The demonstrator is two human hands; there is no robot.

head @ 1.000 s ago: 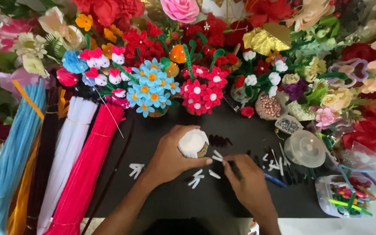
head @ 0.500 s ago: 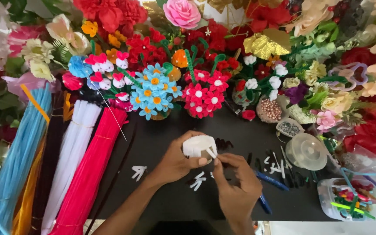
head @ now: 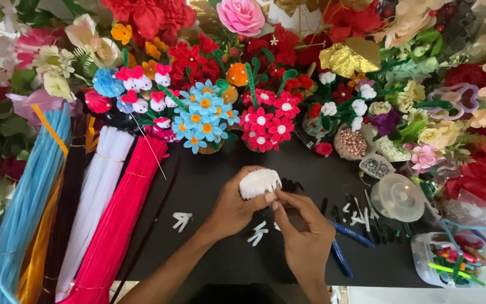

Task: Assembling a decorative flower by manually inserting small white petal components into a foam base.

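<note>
- A small white fuzzy piece, apparently built from pipe-cleaner lengths, is held above the middle of the black worktop, just in front of the flower pots.
- The left hand is closed around the piece from below and behind; only its top and fringed lower edge are shown.
- The right hand is pinched at the piece's lower right edge, thumb and forefinger closed on the fringe or on a short strand there; which of the two cannot be told.
- Handling, as judged: very light, soft and springy on the outside, with thin wire inside that bends and keeps its bend. Hard squeezing would likely flatten the pile. It is best taken by the body in a loose cupped grip, the loose ends worked with the fingertips.
- Short white offcuts are scattered on the worktop beneath the hands, with another small cluster lying well to the left.
- Blue-handled cutters lie just right of the right hand.
- Long pipe-cleaner bundles are laid at the left: red, white, light blue.
- Finished blue flowers and red flowers stand behind the piece.
- A round clear lidded tub is near the right edge.
</note>
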